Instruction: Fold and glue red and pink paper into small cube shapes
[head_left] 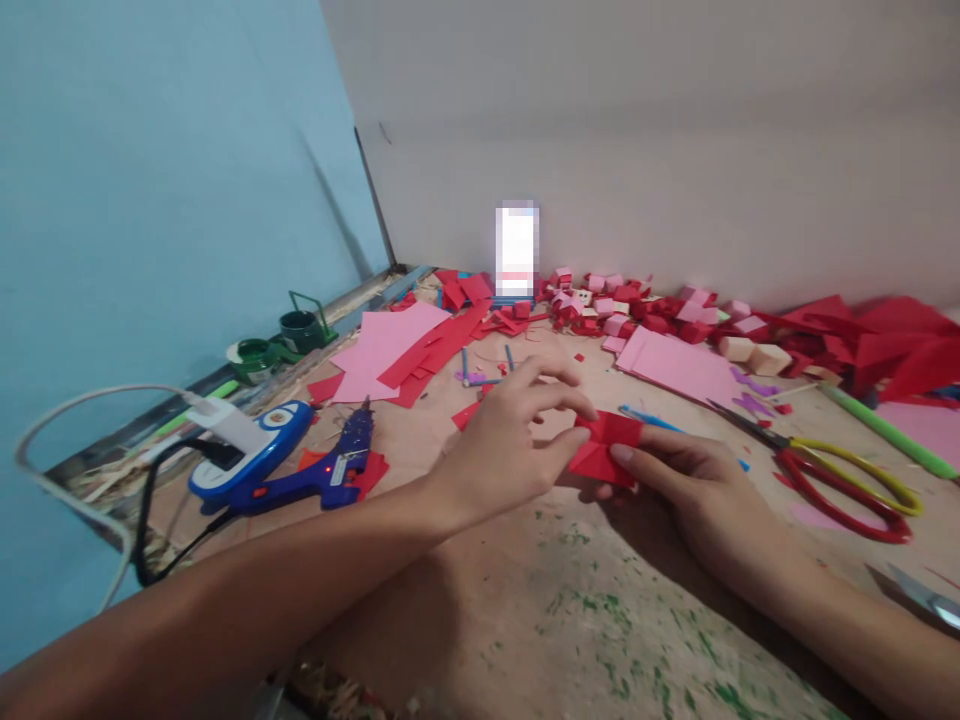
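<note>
A small creased piece of red paper [604, 455] is held up between both hands above the middle of the table. My right hand [697, 490] grips its right side, thumb on top and the other fingers behind. At the paper's left edge, my left hand [517, 430] has its thumb and index finger closed on it, with the remaining fingers curved above. Beyond the right hand lies a blue stick-like thing [651, 418], partly hidden. Scissors [795, 455] with one red and one yellow handle rest to the right.
A blue glue gun [334, 475] lies left, near a blue power strip [251, 455] with cables. Pink sheets [675, 365] and red paper strips [442, 350] lie further back. Small wrapped blocks [622, 300] are heaped along the wall below a lit phone [517, 250]. Green pots [300, 330] stand left.
</note>
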